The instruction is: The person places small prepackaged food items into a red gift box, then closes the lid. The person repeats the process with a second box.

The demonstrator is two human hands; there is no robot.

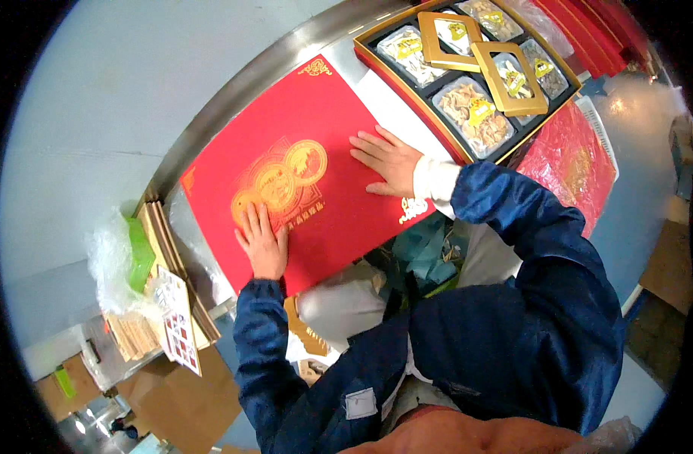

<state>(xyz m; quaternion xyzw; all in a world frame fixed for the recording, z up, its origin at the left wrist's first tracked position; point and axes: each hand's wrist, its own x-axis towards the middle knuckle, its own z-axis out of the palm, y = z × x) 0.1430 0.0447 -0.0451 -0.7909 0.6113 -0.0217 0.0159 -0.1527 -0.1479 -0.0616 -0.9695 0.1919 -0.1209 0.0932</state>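
Note:
A large flat red panel, like a gift box lid (339, 219), lies in front of me with gold round emblems and corner ornaments on its face. My left hand (263, 240) rests open on its lower left part, fingertips over a gold emblem. Toward the right edge of the panel, my right hand (388, 160) also lies flat, fingers spread. Beyond it, at the upper right, stands an open gift box (467, 151) with black compartments. It holds several clear packs of dried food (475, 117), and two gold window frames (513, 79) lie across them.
Right of the panel lies a red plastic-wrapped pack (569, 163). More red boards (588, 30) are stacked at the far right. A metal table edge (233, 98) curves behind the panel. At left are cardboard pieces (168, 250), clear plastic (112, 261) and a printed sheet (178, 321).

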